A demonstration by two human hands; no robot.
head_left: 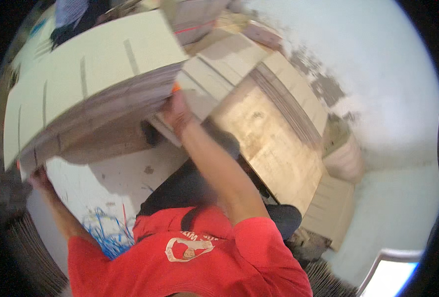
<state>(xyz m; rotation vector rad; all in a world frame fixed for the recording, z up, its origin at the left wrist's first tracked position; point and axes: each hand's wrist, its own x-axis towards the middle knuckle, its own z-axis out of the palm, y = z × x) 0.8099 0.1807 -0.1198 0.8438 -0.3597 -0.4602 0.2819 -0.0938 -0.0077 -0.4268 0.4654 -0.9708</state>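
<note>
A thick stack of slotted cardboard sheets (98, 59) is held up in front of me at the upper left, tilted, with its layered edges facing me. My right hand (177, 109) is closed on the near right corner of the stack, with something small and orange (176, 87) at its fingertips. At the lower left corner of the stack my left hand (40, 178) is closed on the edge, its fingers partly hidden. Motion blurs both hands and the sheets a little.
A wooden board (271, 143) lies to my right, with another cardboard stack (296, 99) on its far side. Blue strapping strips (105, 232) lie tangled on the pale floor (130, 171). More cardboard (328, 208) leans near the wall (397, 193) at the right.
</note>
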